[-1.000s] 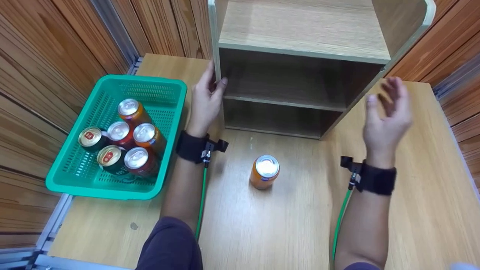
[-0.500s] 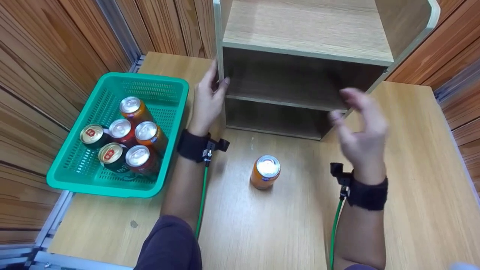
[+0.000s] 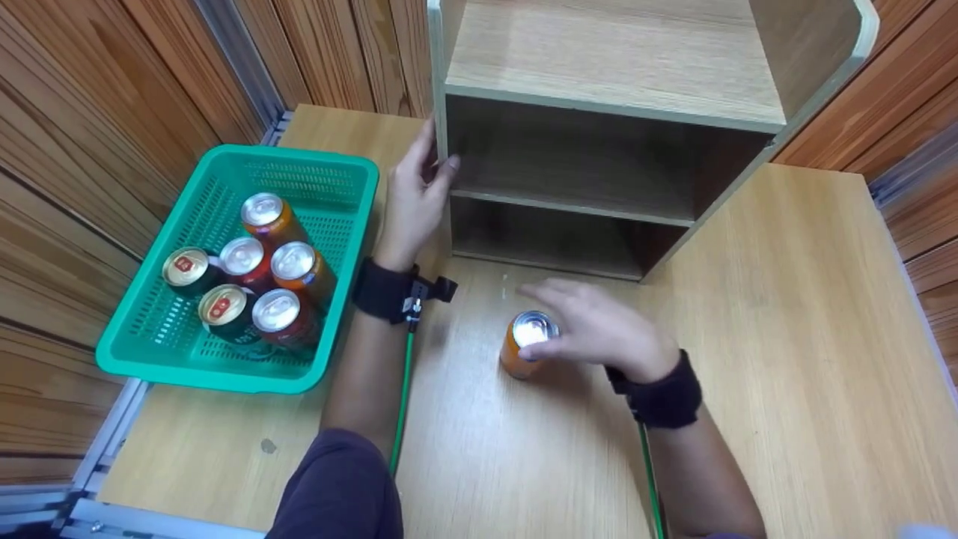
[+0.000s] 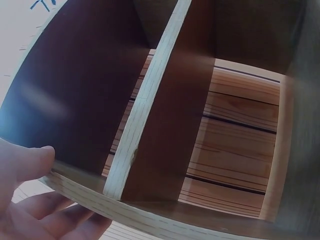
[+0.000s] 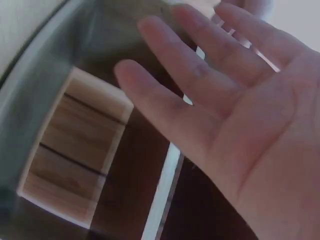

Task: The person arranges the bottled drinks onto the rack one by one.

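My left hand (image 3: 412, 206) holds the left side panel of a wooden shelf unit (image 3: 614, 60). In the left wrist view the thumb (image 4: 35, 161) lies on the inner side of the panel edge (image 4: 90, 197), with the fingers (image 4: 60, 220) around the outer side. An orange drink can (image 3: 513, 358) stands upright on the table in front of the unit. Over its right side reaches my right hand (image 3: 599, 329), fingers extended, thumb overlapping the can in the head view. The right wrist view shows that palm with its fingers (image 5: 165, 70) spread and straight.
To the left sits a green plastic basket (image 3: 217, 383) holding several upright drink cans (image 3: 293, 260). Wood-panelled walls (image 3: 82, 112) stand behind and beside the table (image 3: 808, 299). A green cable (image 3: 408, 374) runs along each forearm from a black wristband.
My right hand has swung left and toward me, from beside the shelf unit's right side to the orange can. The left hand has stayed on the panel.
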Available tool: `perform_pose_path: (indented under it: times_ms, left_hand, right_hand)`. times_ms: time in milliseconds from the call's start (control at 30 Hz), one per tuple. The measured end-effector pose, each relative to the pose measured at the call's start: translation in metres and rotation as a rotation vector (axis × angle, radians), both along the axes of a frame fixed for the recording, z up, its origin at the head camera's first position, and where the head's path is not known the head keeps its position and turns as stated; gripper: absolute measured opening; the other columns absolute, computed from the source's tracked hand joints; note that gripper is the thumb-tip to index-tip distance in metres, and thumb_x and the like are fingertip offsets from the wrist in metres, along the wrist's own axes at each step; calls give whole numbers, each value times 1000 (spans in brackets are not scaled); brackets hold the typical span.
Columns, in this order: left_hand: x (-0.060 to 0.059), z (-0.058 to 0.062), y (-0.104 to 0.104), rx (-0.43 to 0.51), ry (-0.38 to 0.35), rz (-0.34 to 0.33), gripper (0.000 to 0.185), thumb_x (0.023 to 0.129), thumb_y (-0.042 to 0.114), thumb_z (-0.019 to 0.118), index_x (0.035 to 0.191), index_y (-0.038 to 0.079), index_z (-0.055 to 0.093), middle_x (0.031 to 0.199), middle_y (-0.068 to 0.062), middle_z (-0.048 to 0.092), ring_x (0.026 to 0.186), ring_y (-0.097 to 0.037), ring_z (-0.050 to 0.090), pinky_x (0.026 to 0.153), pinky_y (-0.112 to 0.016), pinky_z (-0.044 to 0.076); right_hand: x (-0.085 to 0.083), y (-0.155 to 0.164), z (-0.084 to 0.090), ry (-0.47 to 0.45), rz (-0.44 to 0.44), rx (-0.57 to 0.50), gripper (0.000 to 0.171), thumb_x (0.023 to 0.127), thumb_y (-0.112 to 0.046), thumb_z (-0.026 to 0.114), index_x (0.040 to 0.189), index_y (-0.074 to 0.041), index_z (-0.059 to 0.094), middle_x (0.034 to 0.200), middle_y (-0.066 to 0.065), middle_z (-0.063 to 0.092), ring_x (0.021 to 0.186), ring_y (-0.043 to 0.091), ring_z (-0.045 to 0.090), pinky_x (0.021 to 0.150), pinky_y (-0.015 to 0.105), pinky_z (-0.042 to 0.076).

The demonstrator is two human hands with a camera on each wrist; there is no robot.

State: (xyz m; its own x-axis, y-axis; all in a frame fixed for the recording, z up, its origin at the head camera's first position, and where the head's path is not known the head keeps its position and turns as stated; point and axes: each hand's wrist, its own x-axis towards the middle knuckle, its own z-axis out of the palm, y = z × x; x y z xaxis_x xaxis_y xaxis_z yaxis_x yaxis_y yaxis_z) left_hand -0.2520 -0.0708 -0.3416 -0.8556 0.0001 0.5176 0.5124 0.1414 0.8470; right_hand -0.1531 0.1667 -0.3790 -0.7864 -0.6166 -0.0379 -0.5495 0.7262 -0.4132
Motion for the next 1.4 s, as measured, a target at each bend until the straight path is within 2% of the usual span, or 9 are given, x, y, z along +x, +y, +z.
perform_pose_path:
  times_ms: [233,533,700,967,1400]
  left_hand:
    - [2,-1,-1,-1,0,-2,53,87,-1,52,136,0,31,136,-10,38,119,-13,40,91,-31,39]
    - [2,0,-1,-5,1,9,53,87,-2,52,136,-1,32,135,-12,39,118,-16,42,92,-30,38]
    - [1,-1,0,4,6,5,53,87,-3,52,136,-1,31,136,-13,38,119,-16,41,92,-29,38]
    - [-1,-1,1,-7,-33,7,55,88,0,52,137,0,28,138,-12,34,120,-14,38,92,-27,37]
    - [1,1,2,1,-27,4,55,87,-1,51,137,0,29,137,-14,35,119,-15,39,92,-27,37]
  right_hand:
    - [3,-12,-12,-25,73,18,87,59,-51,75,132,-15,43,119,-1,52,105,12,48,87,28,40]
    - [2,-14,-13,-43,57,51,89,57,-49,78,132,-17,43,121,-2,51,104,10,48,86,25,40]
    - [3,-15,-12,-51,57,69,88,56,-43,80,132,-18,43,118,-5,53,100,9,49,83,25,41]
    - [6,-17,-10,-79,10,103,88,54,-37,82,131,-23,43,115,-9,53,95,7,50,77,23,42]
    - [5,-17,-12,-47,37,117,86,55,-39,81,131,-24,43,111,-9,53,90,6,52,73,21,43]
